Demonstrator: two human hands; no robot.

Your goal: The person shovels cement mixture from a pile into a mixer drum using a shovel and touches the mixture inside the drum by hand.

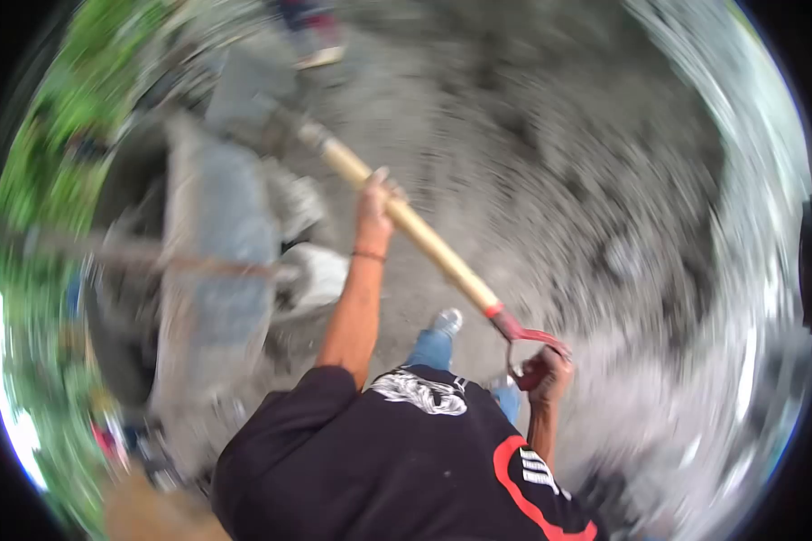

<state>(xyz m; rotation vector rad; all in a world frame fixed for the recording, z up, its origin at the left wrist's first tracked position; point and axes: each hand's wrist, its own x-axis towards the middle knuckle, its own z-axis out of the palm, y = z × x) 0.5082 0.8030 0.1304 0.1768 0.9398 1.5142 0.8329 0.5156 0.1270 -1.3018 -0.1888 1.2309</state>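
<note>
A shovel point(433, 245) with a pale wooden shaft and a red D-shaped handle slants across the middle of the view. My left hand point(376, 209) is wrapped round the upper part of the shaft, with a thin band on the wrist. At the lower right my right hand point(549, 374) grips the red handle end. The shovel's grey blade point(251, 90) is at the upper left, blurred, near the rim of a large round drum-like container point(216, 243). Whether the blade carries any material cannot be made out.
A rusty bar point(135, 252) crosses the container. Pale blocks or bags point(316, 278) lie beside it. Another person's shoe point(320, 56) shows at the top. Grey sand or gravel point(604, 180) spreads on the right. Green plants point(63, 162) stand at the left.
</note>
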